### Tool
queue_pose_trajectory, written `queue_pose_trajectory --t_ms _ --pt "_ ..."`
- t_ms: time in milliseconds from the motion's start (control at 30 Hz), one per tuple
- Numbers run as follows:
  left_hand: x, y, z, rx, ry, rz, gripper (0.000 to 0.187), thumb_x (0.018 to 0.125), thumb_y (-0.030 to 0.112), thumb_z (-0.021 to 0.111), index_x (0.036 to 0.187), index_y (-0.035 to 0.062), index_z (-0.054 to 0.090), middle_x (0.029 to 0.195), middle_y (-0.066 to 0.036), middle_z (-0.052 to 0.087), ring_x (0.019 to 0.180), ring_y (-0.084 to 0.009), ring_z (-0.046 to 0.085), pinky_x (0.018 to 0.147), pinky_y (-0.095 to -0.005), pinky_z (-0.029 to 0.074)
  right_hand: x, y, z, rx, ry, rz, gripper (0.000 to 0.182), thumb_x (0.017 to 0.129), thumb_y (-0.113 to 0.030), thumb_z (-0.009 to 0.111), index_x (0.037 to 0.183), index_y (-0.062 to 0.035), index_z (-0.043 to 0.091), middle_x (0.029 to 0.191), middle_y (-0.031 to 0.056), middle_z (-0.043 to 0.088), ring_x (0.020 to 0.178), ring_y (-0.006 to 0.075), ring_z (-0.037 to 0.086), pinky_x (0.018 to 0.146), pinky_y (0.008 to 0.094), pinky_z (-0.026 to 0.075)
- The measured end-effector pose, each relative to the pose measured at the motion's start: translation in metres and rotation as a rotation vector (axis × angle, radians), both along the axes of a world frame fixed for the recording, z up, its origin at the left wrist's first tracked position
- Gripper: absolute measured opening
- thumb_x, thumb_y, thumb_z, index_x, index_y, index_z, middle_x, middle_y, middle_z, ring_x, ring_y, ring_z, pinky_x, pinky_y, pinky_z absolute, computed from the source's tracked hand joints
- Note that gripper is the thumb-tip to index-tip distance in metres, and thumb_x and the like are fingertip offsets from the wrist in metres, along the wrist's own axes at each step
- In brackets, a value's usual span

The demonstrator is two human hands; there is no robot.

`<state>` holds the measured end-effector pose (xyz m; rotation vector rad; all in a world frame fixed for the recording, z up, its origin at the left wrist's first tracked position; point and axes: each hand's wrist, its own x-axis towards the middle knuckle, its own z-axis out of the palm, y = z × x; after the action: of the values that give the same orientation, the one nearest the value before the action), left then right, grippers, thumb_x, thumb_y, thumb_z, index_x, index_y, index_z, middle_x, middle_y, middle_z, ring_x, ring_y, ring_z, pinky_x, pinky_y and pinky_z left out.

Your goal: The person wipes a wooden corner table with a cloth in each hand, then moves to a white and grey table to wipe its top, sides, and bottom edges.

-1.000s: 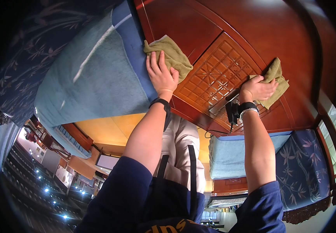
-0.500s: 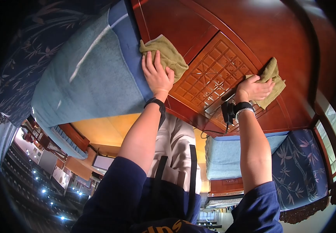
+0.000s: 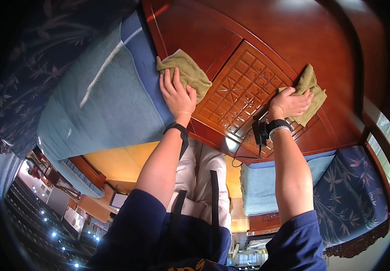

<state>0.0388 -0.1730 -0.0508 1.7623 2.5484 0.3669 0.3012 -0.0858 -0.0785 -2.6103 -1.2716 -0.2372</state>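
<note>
Evidently little changed over the last second beyond a slight shift of view, with both hands in much the same spots against the wood. Nearest, between navy sleeves (image 3: 138, 217), showing legs in pale trousers (image 3: 210, 174). Just beyond on the right, seeing a light-blue towel cover (image 3: 260, 187) beside a bamboo-patterned cushion (image 3: 353, 198). On the left, stretching from near to far, a larger blue cover (image 3: 109, 90).

Farther out, wearing a black strap on the left wrist and a beaded bracelet (image 3: 279, 130) on the right. Close beside the right wrist, a black device (image 3: 259, 132) with a thin cable trailing toward the near edge.

Resting palm-down, fingers extended and slightly parted, with the left hand (image 3: 177, 97) on the folded olive cloth (image 3: 188, 70), at the left edge of the carved lattice panel (image 3: 240, 88). Gripping loosely, fingers curled, with the right hand (image 3: 292, 103) on the crumpled green cloth (image 3: 314, 106), spread to the right of that panel. Unclear how firmly pressed in either case. Farthest, stretching past both cloths, glossy red-brown wood (image 3: 312, 40) with bright reflections.
</note>
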Motion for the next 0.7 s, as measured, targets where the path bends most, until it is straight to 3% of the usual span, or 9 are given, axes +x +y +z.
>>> queue_pose_trajectory --t_ms 400,700 --pt "0.0015 0.0008 -0.0005 0.005 -0.007 -0.004 0.059 0.076 0.014 0.049 0.133 0.0027 0.040 0.138 -0.020 0.035 0.125 -0.0409 0.033 0.106 -0.0495 0.029 -0.0008 0.0002 0.0043 -0.047 0.009 -0.009 0.055 0.082 -0.030 0.049 0.133 -0.0099 0.041 0.143 0.0091 0.036 0.130 0.0322 0.032 0.104 0.0503 0.025" --pt "0.0018 0.0010 0.0008 -0.021 0.009 -0.003 0.060 0.075 0.016 0.050 0.133 0.0046 0.039 0.137 -0.020 0.034 0.125 -0.0418 0.033 0.106 -0.0508 0.031 -0.0004 0.0002 0.0056 -0.044 0.033 -0.012 0.056 0.081 -0.029 0.049 0.134 -0.0096 0.040 0.145 0.0090 0.033 0.131 0.0326 0.030 0.105 0.0501 0.024"
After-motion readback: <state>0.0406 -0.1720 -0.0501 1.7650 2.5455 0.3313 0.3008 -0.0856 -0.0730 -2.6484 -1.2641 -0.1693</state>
